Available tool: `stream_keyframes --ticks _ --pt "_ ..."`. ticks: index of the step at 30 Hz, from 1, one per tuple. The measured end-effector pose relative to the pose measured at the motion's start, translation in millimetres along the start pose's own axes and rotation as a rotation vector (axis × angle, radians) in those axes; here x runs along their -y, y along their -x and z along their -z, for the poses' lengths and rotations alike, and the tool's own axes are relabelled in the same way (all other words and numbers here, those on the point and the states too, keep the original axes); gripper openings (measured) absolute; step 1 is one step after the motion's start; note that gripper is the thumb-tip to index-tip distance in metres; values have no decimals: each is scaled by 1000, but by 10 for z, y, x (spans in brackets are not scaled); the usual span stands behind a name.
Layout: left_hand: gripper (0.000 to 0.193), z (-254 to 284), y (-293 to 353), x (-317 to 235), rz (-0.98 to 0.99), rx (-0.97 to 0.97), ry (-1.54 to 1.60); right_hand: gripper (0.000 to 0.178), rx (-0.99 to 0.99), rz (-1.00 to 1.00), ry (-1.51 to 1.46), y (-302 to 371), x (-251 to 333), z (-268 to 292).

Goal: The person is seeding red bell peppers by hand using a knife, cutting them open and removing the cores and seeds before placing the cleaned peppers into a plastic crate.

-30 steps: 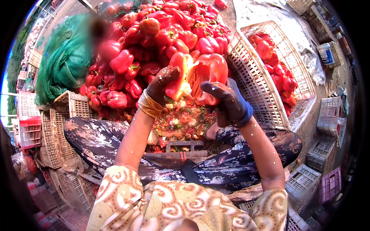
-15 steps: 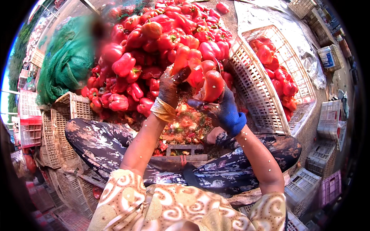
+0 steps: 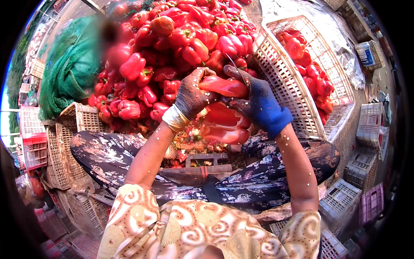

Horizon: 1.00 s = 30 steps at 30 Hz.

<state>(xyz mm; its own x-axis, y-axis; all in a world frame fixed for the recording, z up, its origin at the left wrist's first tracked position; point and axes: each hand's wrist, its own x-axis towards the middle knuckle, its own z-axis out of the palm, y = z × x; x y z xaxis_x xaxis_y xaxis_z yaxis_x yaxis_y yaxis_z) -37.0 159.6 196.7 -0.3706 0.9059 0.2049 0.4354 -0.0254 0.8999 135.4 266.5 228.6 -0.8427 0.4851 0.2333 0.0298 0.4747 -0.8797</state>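
Observation:
My left hand point(image 3: 192, 93), in a dark stained glove with a pale cuff, grips the left end of a split red bell pepper point(image 3: 226, 87). My right hand point(image 3: 258, 97), in a blue glove, closes on its right end. Below the fingers hangs an opened red pepper part point(image 3: 226, 125), its hollow inside showing; whether it is joined to the upper part I cannot tell. A thin blade point(image 3: 231, 61) sticks up beside my right fingers; its handle is hidden. Beyond my hands rises a big heap of whole red bell peppers point(image 3: 189, 36).
A white plastic crate point(image 3: 286, 82) at the right holds opened red peppers point(image 3: 312, 84). Green netting point(image 3: 71, 82) lies at the left, near stacked crates point(image 3: 69, 142). Between my legs lie pepper scraps and seeds point(image 3: 189, 140) behind a wooden frame point(image 3: 207, 159). More crates point(image 3: 340, 203) stand at the right.
Both hands have come closer together, and the pepper between them has turned and opened wider, showing its hollow inside. My right hand has moved up and slightly right.

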Motion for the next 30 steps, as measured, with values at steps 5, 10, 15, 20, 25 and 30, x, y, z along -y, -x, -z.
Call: stream_keyframes --ticks 5,10,15,20,25,30 --pt "43 87 -3 -146 66 146 -48 39 -75 -192 -237 46 -91 -9" --pt "48 89 9 -132 -82 20 -274 43 -230 -51 -54 47 -114 -239" --pt "48 -12 -8 49 -133 -160 -467 41 -306 70 318 13 -89 -334" --pt "50 91 -25 -87 -72 -35 -315 35 -308 -6 155 -18 -113 -283" --pt "53 89 11 -129 -49 -31 -254 34 -342 17 121 -68 -196 -282" --pt "47 -39 44 95 -21 -169 -338 37 -322 -47 178 -97 -174 -363"
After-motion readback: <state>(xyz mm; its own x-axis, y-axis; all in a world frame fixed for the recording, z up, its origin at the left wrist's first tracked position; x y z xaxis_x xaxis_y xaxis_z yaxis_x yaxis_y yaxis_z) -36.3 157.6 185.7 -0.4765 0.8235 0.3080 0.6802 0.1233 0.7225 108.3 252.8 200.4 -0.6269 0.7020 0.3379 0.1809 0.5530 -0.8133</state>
